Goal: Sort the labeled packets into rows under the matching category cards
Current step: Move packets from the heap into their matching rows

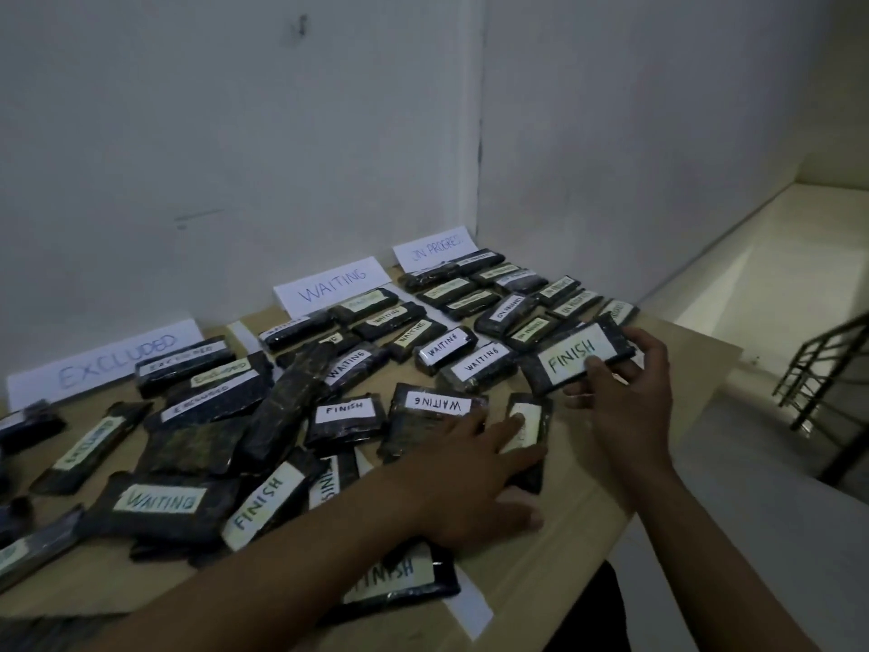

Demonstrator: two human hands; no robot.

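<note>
Two hands work the packets: the left hand (pixel 475 468) lies flat with spread fingers on a small packet (pixel 526 435), while beyond it the right hand (pixel 625 369) pinches the FINISH packet (pixel 576 355) by its near edge, probably light, slick film best held at its edges.

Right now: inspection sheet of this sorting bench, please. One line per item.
Surface: tan table, set in a wall corner.
Job's things: cards EXCLUDED, WAITING, ON PROGRESS standing at the back, rows below; no FINISH card visible.
Clutter: unsorted pile near front.
Grippers: right hand grips FINISH packet; left hand flat on a packet.
Cables: nothing seen.
Surroundings: white walls, stair railing right.
</note>
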